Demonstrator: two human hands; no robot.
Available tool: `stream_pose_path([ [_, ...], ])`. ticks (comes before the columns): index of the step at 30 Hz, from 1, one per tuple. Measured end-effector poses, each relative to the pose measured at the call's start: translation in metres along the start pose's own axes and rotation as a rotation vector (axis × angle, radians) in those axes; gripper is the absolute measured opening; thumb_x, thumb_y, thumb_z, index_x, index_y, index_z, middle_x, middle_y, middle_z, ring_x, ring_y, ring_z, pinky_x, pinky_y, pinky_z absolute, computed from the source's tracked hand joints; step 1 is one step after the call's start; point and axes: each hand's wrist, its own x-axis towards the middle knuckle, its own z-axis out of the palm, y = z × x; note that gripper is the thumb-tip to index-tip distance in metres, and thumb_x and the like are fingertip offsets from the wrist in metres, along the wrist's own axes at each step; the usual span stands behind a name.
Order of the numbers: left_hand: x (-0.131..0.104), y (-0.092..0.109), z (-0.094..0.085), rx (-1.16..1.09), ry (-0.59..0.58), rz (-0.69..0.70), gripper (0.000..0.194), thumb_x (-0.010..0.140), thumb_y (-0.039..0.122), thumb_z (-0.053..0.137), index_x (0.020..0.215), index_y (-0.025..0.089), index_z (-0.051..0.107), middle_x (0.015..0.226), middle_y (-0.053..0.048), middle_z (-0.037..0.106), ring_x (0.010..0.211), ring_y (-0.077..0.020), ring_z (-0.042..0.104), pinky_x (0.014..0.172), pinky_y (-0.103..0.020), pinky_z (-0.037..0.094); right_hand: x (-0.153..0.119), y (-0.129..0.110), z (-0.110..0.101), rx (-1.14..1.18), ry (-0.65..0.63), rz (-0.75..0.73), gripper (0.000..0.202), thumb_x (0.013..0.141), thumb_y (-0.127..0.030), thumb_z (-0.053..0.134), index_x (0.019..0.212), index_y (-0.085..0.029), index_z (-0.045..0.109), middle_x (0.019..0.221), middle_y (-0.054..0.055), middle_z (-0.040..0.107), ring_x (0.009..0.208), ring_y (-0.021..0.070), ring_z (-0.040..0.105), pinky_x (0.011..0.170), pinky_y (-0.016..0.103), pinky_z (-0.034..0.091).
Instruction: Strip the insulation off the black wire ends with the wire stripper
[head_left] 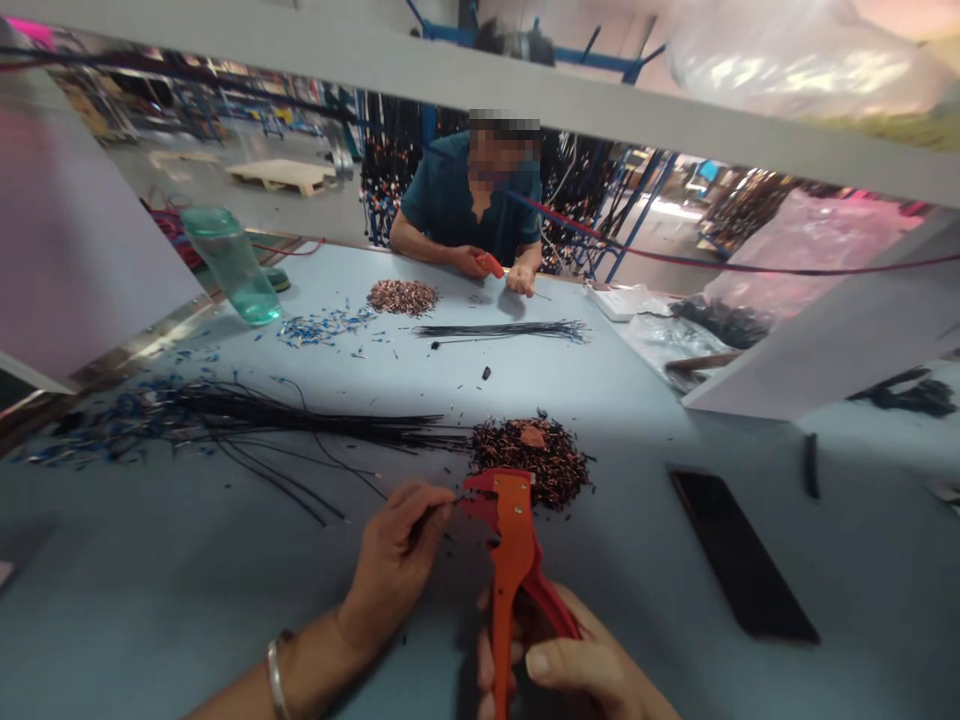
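Observation:
A thin black wire is pinched in the fingertips of my left hand, its end at the open jaws of an orange and red wire stripper. My right hand is wrapped round the stripper's handles. Just behind the jaws lies a pile of short black and copper-coloured pieces. A bundle of long black wires stretches to the left of that pile, with blue-tipped ends at its far left.
A black phone lies at the right. Across the table, a person holds another orange tool near a copper pile, thin wires and blue pieces. A green bottle stands at the left.

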Motion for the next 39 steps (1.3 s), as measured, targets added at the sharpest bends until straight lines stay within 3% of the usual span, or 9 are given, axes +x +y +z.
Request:
stream_pose_path([
  [5,0.001,0.002,0.0,-0.022,-0.002,-0.007,0.014,0.089,0.014,0.054,0.086,0.019,0.066,0.071,0.002,0.057,0.064,-0.0109,0.055,0.059,-0.018,0.043,0.0,0.0,0.004,-0.05,0.047,0.02,0.033,0.074,-0.035,0.07,0.095,-0.012,0.06,0.071,0.007,0.067,0.058,0.0165,0.066,0.06,0.027,0.051],
  [12,0.004,0.004,-0.002,-0.006,-0.025,-0.061,0.016,0.09,0.019,0.053,0.079,0.017,0.065,0.067,0.001,0.058,0.062,-0.0122,0.055,0.057,-0.02,0.041,-0.004,0.015,0.006,-0.053,0.248,0.119,0.047,0.072,-0.048,0.074,0.095,-0.014,0.051,0.062,0.002,0.064,0.048,0.0128,0.061,0.048,0.023,0.047],
  [20,0.003,0.003,-0.001,-0.025,0.035,-0.059,0.013,0.089,0.019,0.055,0.082,0.017,0.066,0.07,0.0,0.062,0.068,-0.0138,0.059,0.063,-0.021,0.044,0.003,0.011,0.005,-0.021,0.181,-0.099,0.04,0.073,-0.034,0.073,0.103,-0.013,0.056,0.081,0.008,0.07,0.064,0.0183,0.07,0.058,0.025,0.045],
  [25,0.003,0.004,-0.001,-0.02,0.059,-0.07,0.012,0.088,0.019,0.055,0.082,0.018,0.066,0.069,0.001,0.061,0.066,-0.013,0.057,0.062,-0.021,0.044,0.004,0.005,0.002,-0.036,0.046,-0.045,0.046,0.073,-0.034,0.071,0.111,-0.013,0.055,0.088,0.012,0.072,0.074,0.0227,0.071,0.063,0.028,0.047],
  [35,0.004,0.005,-0.001,-0.017,0.032,-0.074,0.014,0.088,0.022,0.055,0.081,0.019,0.067,0.069,0.001,0.063,0.065,-0.0136,0.059,0.061,-0.022,0.045,0.005,0.005,0.007,-0.068,0.117,0.015,0.053,0.063,-0.033,0.081,0.106,-0.011,0.058,0.09,0.013,0.072,0.073,0.0226,0.071,0.064,0.03,0.051],
  [39,0.003,0.004,-0.001,-0.027,0.058,-0.072,0.014,0.086,0.023,0.056,0.081,0.019,0.068,0.072,0.0,0.066,0.067,-0.0145,0.062,0.062,-0.022,0.048,0.002,-0.001,0.008,-0.183,0.131,0.052,0.054,0.061,-0.041,0.082,0.102,-0.012,0.06,0.086,0.011,0.071,0.071,0.022,0.069,0.066,0.033,0.051],
])
